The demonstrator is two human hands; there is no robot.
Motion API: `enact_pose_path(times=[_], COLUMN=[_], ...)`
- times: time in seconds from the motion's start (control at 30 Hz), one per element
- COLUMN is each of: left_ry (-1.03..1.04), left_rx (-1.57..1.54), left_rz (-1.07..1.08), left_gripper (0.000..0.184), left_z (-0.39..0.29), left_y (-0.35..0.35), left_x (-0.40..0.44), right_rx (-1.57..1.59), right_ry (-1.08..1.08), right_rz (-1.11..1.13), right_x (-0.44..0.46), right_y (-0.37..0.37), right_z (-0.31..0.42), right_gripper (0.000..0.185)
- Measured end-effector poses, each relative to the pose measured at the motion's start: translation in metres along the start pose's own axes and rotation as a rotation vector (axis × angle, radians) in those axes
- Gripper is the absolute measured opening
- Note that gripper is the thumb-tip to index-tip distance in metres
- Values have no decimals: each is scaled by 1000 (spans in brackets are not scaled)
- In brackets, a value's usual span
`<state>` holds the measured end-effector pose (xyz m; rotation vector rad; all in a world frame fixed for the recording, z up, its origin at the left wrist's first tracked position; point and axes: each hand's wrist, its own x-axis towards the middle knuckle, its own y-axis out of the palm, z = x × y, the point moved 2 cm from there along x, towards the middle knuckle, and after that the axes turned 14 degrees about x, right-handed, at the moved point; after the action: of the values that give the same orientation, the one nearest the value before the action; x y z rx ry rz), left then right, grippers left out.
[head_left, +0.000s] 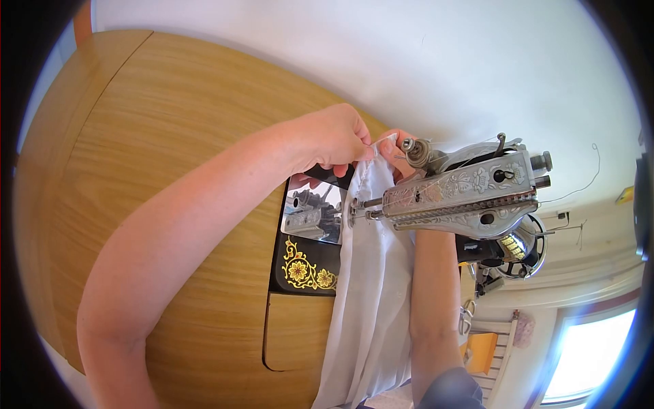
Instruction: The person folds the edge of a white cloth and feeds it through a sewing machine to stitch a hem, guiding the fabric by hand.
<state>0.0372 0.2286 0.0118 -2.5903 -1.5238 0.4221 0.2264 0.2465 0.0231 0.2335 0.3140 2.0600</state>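
Both our left hand (337, 140) and partly hidden right hand (398, 153) pinch the edge of a thin, loosely folded white cloth (371, 293) near the far edge of our wood-grained tabletop (184, 102). It drapes over the glossy black bed (320, 252) of an embossed metal sewing machine (463, 187). Around us we see a smooth white wall (409, 61) and bright window (589, 358).

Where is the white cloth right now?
In the head view, the white cloth lies just right of centre, passing beneath the needle end of the sewing machine up to the left hand and right hand, which hold its top.
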Motion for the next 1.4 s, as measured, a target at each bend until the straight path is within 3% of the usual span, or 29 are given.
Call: enact_pose_path(times=[0.13, 0.23, 0.43, 1.4], left_ry=[-1, -103, -85, 16], left_rx=[65, -123, 61, 174], left_rz=[52, 105, 62, 20], left_gripper=[12, 16, 23, 8], left_z=[1, 3, 2, -7], left_y=[-2, -6, 3, 8], left_x=[1, 3, 1, -5], right_rx=[4, -1, -2, 44], right_ry=[3, 7, 20, -32], right_rz=[6, 6, 10, -12], right_x=[0, 2, 9, 5], right_y=[1, 2, 3, -1], right_z=[3, 2, 0, 5], right_gripper=[14, 14, 12, 7])
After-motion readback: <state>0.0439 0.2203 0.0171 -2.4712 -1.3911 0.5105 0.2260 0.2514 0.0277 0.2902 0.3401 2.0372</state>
